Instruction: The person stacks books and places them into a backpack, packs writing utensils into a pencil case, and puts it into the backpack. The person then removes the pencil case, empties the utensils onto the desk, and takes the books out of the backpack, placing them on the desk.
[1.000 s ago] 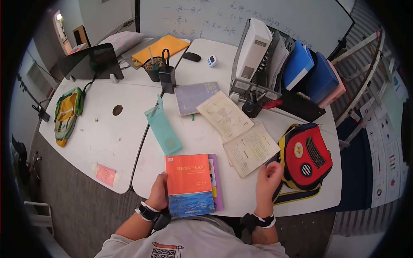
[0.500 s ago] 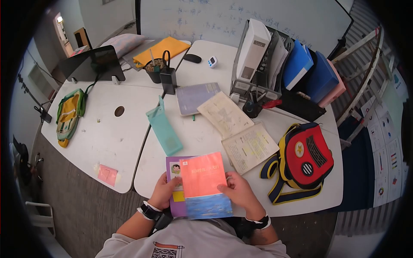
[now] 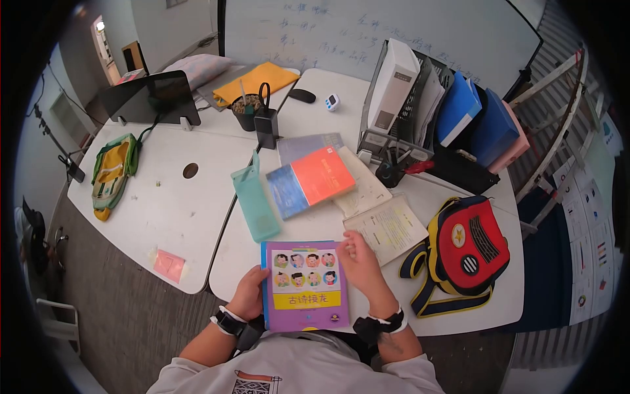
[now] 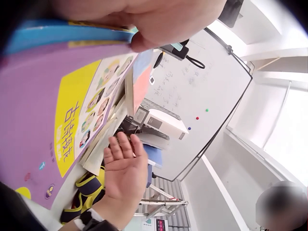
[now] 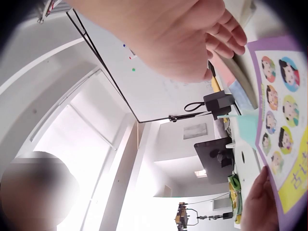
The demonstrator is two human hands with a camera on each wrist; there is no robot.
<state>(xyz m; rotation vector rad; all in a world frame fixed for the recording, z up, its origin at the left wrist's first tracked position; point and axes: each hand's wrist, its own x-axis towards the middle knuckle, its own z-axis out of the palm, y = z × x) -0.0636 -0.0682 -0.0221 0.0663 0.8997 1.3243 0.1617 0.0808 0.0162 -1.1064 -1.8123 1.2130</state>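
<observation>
My left hand grips the left edge of a purple picture book, thumb at its front and fingers behind. Round faces and a yellow title band cover the book's front. A blue-covered book shows behind it along the top and left edges, held in the same grip. At the purple book's upper right corner, my right hand is raised with nothing in it; its fingers are relaxed in the left wrist view. Beyond both hands, an orange and blue book lies across other books on the table.
Under and beside the orange book are a greyish-purple book and worn booklets. A teal pouch lies to their left. A red backpack stands at the right, a file rack behind, and a potted plant at the back.
The orange and blue book has gone from my hands to the books farther back. The purple book now faces me in my left hand, and my right hand has let go of the orange book.
</observation>
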